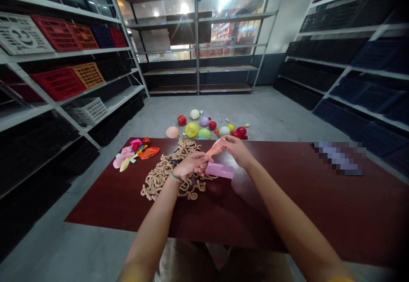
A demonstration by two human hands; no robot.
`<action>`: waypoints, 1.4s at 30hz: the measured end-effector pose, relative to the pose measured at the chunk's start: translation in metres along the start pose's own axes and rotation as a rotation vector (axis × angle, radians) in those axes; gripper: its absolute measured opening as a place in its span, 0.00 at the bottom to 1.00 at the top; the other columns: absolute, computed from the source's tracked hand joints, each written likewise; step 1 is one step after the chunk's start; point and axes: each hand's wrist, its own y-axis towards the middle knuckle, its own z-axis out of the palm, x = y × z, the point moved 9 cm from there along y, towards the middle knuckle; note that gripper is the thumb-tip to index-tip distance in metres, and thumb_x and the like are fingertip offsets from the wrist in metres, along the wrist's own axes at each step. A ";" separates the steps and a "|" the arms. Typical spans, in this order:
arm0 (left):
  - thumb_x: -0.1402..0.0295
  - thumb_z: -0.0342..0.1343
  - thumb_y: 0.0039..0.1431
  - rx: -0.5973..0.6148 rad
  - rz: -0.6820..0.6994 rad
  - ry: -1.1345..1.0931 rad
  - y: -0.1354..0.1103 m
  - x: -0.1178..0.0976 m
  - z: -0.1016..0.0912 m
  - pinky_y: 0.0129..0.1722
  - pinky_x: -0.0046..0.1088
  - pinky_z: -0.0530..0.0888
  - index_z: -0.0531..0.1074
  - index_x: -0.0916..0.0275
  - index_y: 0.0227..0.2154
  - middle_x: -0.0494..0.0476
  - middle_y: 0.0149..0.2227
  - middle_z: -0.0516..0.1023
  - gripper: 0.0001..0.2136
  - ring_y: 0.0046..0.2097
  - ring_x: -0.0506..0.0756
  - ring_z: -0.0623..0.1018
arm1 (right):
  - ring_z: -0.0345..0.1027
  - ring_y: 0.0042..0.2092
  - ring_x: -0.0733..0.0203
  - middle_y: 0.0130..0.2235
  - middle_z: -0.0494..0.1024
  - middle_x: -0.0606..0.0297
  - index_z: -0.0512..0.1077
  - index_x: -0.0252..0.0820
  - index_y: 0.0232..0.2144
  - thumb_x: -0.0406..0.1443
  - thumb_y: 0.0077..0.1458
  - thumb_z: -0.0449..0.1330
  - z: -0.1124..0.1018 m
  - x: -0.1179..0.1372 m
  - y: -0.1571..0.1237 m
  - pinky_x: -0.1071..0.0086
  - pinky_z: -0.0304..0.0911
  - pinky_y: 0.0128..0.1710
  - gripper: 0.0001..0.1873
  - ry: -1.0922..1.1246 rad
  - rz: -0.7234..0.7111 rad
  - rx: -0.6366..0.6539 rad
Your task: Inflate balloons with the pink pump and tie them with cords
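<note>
My left hand (191, 165) and my right hand (233, 150) both pinch a stretched peach-coloured balloon (214, 149) above the dark red tabletop (262, 205). A pink plastic cylinder (220, 170) lies just below my fingers, its left end close to my left hand. Whether it touches the balloon is hidden. Under my left wrist, which wears a thin green bracelet, spreads a tangled heap of beige twisted cord or tubing (166, 175). Further left lies a small pile of uninflated balloons (131, 156) in pink, orange and yellow.
Inflated balloons (204, 128) in several colours lie on the grey floor beyond the table's far edge. Metal shelves (57, 60) with plastic crates line the left, and more shelves stand ahead and right. A pixelated object (338, 158) lies on the table's right.
</note>
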 end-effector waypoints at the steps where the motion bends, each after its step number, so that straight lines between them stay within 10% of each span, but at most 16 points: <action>1: 0.54 0.63 0.54 -0.006 0.000 -0.012 0.000 0.003 -0.003 0.23 0.22 0.70 0.75 0.68 0.36 0.44 0.20 0.60 0.19 0.20 0.44 0.64 | 0.71 0.37 0.62 0.36 0.78 0.64 0.73 0.42 0.30 0.41 0.47 0.69 -0.003 -0.009 -0.003 0.66 0.66 0.40 0.11 0.050 0.051 0.013; 8: 0.56 0.62 0.56 0.023 -0.078 0.031 -0.009 0.021 -0.012 0.19 0.20 0.64 0.76 0.69 0.36 0.43 0.18 0.59 0.18 0.18 0.43 0.57 | 0.69 0.30 0.66 0.32 0.76 0.68 0.70 0.42 0.34 0.42 0.42 0.73 -0.011 -0.040 -0.018 0.72 0.63 0.27 0.20 0.204 0.178 0.078; 15: 0.55 0.64 0.55 0.208 -0.241 0.169 -0.015 0.035 0.005 0.29 0.25 0.73 0.74 0.67 0.50 0.63 0.33 0.81 0.24 0.31 0.54 0.80 | 0.65 0.27 0.67 0.30 0.77 0.65 0.76 0.41 0.35 0.46 0.48 0.68 -0.006 -0.035 -0.021 0.71 0.59 0.24 0.17 -0.008 0.089 0.056; 21: 0.54 0.64 0.54 0.168 -0.222 0.101 -0.013 0.037 0.011 0.30 0.27 0.76 0.78 0.69 0.39 0.67 0.31 0.82 0.20 0.30 0.56 0.82 | 0.68 0.32 0.65 0.33 0.77 0.67 0.76 0.44 0.36 0.46 0.47 0.68 -0.002 -0.039 -0.018 0.70 0.63 0.30 0.17 -0.075 0.047 0.002; 25: 0.58 0.64 0.56 -0.092 0.036 -0.110 -0.012 0.007 -0.023 0.28 0.23 0.76 0.76 0.68 0.36 0.60 0.28 0.80 0.16 0.28 0.53 0.80 | 0.69 0.34 0.62 0.36 0.77 0.66 0.74 0.45 0.39 0.48 0.47 0.67 -0.017 -0.046 -0.012 0.67 0.66 0.33 0.19 -0.114 0.015 -0.115; 31: 0.64 0.60 0.60 -0.640 0.407 -0.348 -0.033 -0.019 -0.107 0.37 0.24 0.79 0.72 0.65 0.45 0.59 0.38 0.81 0.13 0.37 0.51 0.82 | 0.69 0.46 0.53 0.44 0.78 0.59 0.74 0.45 0.46 0.46 0.58 0.57 0.024 -0.037 -0.026 0.59 0.64 0.47 0.18 -0.991 -0.270 0.098; 42: 0.69 0.56 0.63 -0.969 0.571 -0.259 -0.050 -0.017 -0.149 0.39 0.26 0.77 0.65 0.62 0.52 0.62 0.43 0.81 0.15 0.42 0.53 0.82 | 0.69 0.51 0.48 0.56 0.74 0.54 0.61 0.48 0.64 0.47 0.62 0.54 0.068 -0.048 -0.053 0.58 0.63 0.46 0.30 -1.523 -0.442 0.335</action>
